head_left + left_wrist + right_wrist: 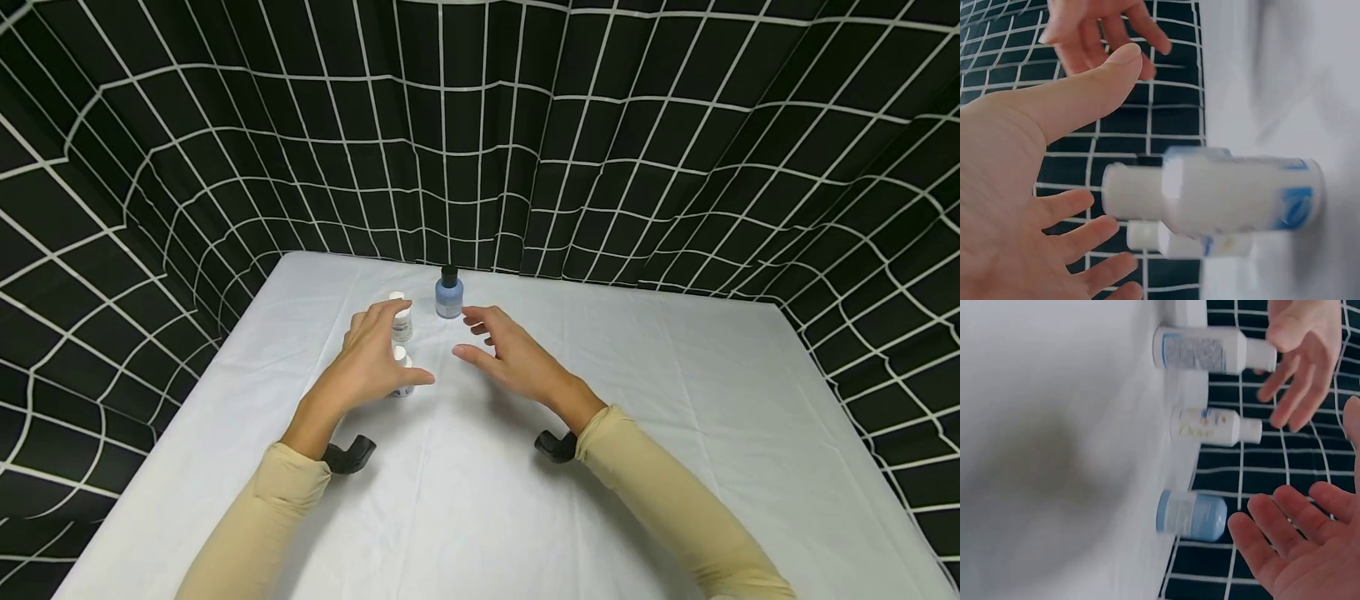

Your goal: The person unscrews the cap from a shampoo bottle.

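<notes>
My left hand is held over two white bottles, thumb and fingers spread and holding nothing. The nearer white bottle stands upright, partly hidden by that hand. Behind it is the other white bottle, whose label reads Dove in the right wrist view. In the left wrist view the nearer bottle has a blue mark low on its side. A blue bottle with a black cap stands farther back. My right hand is just right of it, empty, fingers relaxed and thumb apart.
A white cloth covers the table. A black curtain with a white grid surrounds its back and sides. Dark curved pieces sit at both wrists, next to beige sleeves.
</notes>
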{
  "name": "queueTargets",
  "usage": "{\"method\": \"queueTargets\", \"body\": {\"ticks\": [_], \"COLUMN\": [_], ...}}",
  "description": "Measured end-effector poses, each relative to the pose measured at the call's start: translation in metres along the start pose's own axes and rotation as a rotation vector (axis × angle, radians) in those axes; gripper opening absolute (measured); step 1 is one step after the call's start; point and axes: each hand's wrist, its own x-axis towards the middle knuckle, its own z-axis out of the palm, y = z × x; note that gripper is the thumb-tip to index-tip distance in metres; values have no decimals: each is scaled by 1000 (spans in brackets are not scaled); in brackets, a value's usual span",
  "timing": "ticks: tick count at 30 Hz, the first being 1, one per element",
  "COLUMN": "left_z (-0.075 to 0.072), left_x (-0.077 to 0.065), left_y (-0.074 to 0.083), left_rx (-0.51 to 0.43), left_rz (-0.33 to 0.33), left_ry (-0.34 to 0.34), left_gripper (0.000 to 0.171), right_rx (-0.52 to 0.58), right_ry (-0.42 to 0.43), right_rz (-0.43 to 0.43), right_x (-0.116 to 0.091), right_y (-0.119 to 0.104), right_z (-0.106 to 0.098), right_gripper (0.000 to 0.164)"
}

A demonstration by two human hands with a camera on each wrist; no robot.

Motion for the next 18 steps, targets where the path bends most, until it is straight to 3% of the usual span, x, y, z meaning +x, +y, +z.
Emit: {"method": "queueTargets", "body": {"ticks": [8, 18], "left_z": [6, 11], "left_x": [-3, -3], "left_y": [-22, -36], "left_rx": [-67, -194], "left_rz": [-77, -69], "left_ry": [-68, -130], "left_gripper": [108, 99], "right_rx": [6, -5], "right_ry": [-17, 52], "right_rz": [-88, -202], "right_x": [9, 20], "right_y": [-13, -20], "right_z": [24, 59], "right_gripper": [61, 55]}}
